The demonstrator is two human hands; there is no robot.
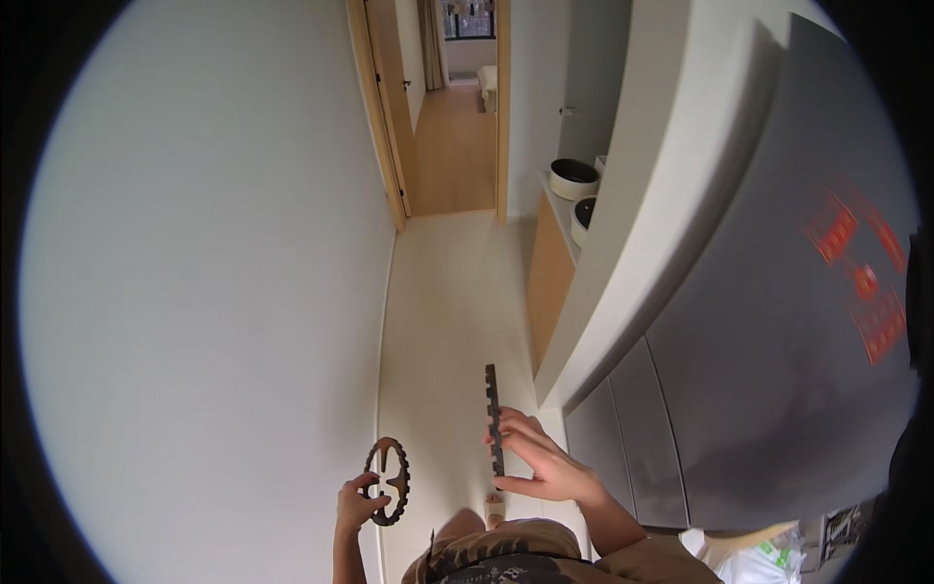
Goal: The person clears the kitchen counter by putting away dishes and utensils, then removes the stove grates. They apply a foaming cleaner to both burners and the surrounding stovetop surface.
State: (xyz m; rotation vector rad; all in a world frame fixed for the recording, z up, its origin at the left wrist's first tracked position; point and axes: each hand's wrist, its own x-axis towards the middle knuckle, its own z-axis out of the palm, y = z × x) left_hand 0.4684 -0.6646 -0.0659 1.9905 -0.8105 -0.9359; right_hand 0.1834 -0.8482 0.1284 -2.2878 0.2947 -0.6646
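My left hand grips a dark round ring, which looks like a gas-hob pan support, by its near-left side. The ring is tilted upright; its rim is notched and short prongs point inward. Pinched in my right hand is a second dark notched piece, seen nearly edge-on, so its full shape is hidden. Both pieces are held in the air, apart from each other, above the pale floor. My fingers wrap the second piece from the right, with the thumb at its lower end.
A white wall runs along the left. On the right stand a grey refrigerator, a wall edge and a counter bearing pots. Ahead is a doorway with an open wooden door. Plastic bags lie at lower right.
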